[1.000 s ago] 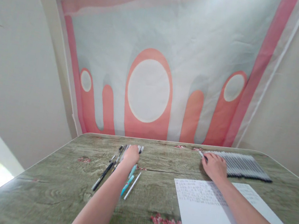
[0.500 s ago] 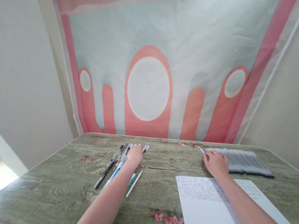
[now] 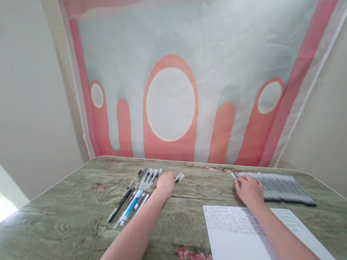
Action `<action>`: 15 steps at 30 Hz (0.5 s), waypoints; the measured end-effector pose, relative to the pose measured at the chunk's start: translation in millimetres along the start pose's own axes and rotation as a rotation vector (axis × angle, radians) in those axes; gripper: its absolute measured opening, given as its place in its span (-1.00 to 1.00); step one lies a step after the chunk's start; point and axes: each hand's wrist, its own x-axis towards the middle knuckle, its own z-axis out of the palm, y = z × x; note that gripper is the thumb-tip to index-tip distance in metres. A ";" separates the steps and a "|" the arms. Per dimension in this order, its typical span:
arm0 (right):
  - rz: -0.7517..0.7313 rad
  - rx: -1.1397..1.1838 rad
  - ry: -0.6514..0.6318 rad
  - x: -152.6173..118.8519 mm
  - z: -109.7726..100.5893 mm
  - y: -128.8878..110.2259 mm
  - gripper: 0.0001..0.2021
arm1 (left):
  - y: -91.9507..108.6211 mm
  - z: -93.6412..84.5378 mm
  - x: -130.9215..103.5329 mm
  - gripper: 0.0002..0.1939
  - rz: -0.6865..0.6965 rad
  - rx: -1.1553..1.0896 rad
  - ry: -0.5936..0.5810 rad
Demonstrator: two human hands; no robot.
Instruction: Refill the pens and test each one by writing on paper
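My left hand (image 3: 166, 184) is closed over the left-centre of the table. Whitish pen caps (image 3: 179, 177) poke out past its fingers; whether pens hang below them is hidden by the hand. Just left of it lies a row of clear and white pen caps (image 3: 151, 177). Nearer me are a black pen (image 3: 119, 206) and a blue-and-white pen (image 3: 131, 208), with other pens partly behind my forearm. My right hand (image 3: 250, 190) rests at the left end of a neat row of clear pens (image 3: 286, 189), its fingers closed on a pen (image 3: 233, 175) whose pale end shows.
Under my right forearm lies a white sheet of paper (image 3: 222, 253) with handwriting across its top. The wood-patterned table (image 3: 62, 218) has printed pink flowers and a far edge against a grey-and-coral wall hanging (image 3: 125, 60). Bright floor shows at lower left.
My left hand has shifted right with the pen caps, uncovering caps and the blue-and-white pen. My right hand stays at the pen row. The view has shifted slightly.
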 end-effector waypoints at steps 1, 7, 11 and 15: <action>0.000 0.004 -0.001 0.1 0.1 -0.1 -0.72 | 3.1 0.5 -0.9 -0.72 0.007 -0.003 -0.001; 0.009 0.015 -0.010 0.8 -2.9 -2.8 -0.72 | 21.9 2.9 -8.1 -0.72 0.059 -0.022 -0.007; -0.019 0.037 0.002 0.9 -6.8 -5.8 -0.73 | 34.2 4.5 -14.1 -0.71 0.087 -0.039 -0.019; -0.087 0.107 0.006 4.1 -10.2 -9.6 -0.76 | 45.1 6.8 -21.7 -0.73 0.141 -0.056 -0.039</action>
